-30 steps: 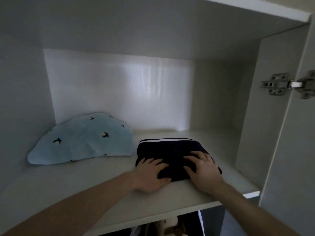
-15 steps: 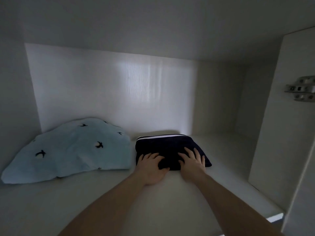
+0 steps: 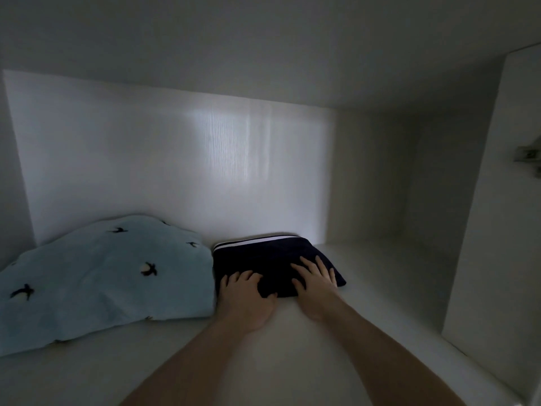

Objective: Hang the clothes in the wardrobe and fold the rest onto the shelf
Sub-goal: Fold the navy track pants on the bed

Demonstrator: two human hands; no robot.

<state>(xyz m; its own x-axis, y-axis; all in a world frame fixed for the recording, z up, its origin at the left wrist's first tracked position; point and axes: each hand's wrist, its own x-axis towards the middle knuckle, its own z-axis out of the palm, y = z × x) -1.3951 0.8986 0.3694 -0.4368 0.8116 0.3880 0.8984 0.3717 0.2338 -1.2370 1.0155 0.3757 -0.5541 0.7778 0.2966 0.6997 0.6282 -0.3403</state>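
The folded dark garment (image 3: 272, 260) lay on the shelf (image 3: 292, 361) near the back wall, touching a light-blue bundle (image 3: 102, 276). Both hands, left (image 3: 244, 300) and right (image 3: 316, 288), pressed on it, fingers seemingly flat and spread.

We are looking into a white wardrobe in a home: a dim shelf (image 3: 263, 361) compartment with plain laminate walls, a metal door hinge (image 3: 528, 156) at the right edge, a folded dark garment (image 3: 263, 256) and a pale blue bird-print cloth (image 3: 96, 276) stored on it.
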